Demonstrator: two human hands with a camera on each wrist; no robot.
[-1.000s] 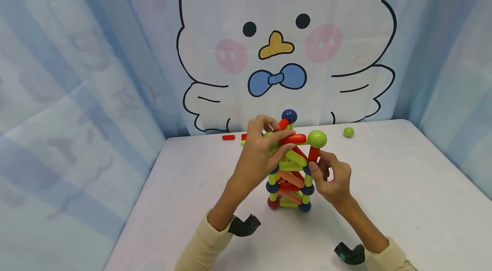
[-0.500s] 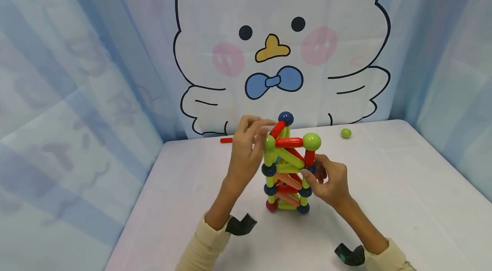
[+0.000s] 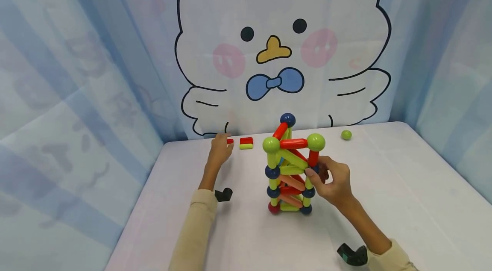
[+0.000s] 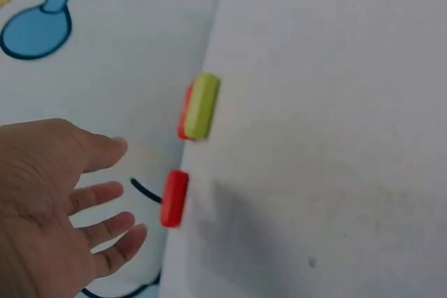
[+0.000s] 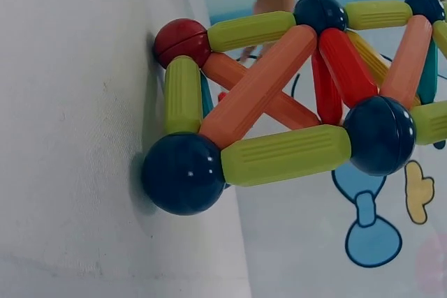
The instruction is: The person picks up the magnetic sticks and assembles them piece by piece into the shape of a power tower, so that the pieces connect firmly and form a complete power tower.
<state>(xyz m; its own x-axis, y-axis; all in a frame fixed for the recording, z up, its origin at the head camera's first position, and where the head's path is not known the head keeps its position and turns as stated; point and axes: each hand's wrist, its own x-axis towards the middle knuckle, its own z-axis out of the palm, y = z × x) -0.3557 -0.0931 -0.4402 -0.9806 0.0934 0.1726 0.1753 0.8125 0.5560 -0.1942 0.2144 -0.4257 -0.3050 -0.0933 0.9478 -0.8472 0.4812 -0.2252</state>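
A tower of magnetic building sticks and balls (image 3: 291, 190) stands upright on the table, with blue balls low down and light green balls near its top. My right hand (image 3: 333, 180) grips its right side at an upper blue ball, thumb in front and fingers partly hidden behind. The right wrist view shows the tower's lower sticks and balls (image 5: 286, 158) but not that hand. At the table's far edge my left hand (image 3: 221, 149) reaches with loosely spread fingers beside a short red stick (image 4: 174, 198), holding nothing in the left wrist view.
Right of that red stick lie a red stick (image 3: 246, 139) and a light green stick (image 3: 246, 146), side by side. A loose green ball (image 3: 346, 134) sits at the back right. A curtain with a cartoon bird (image 3: 284, 104) hangs behind the white table (image 3: 384, 194).
My left hand has left the top of the tower and moved left and away to the loose sticks. My right hand has kept its hold on the tower, which has shifted slightly.
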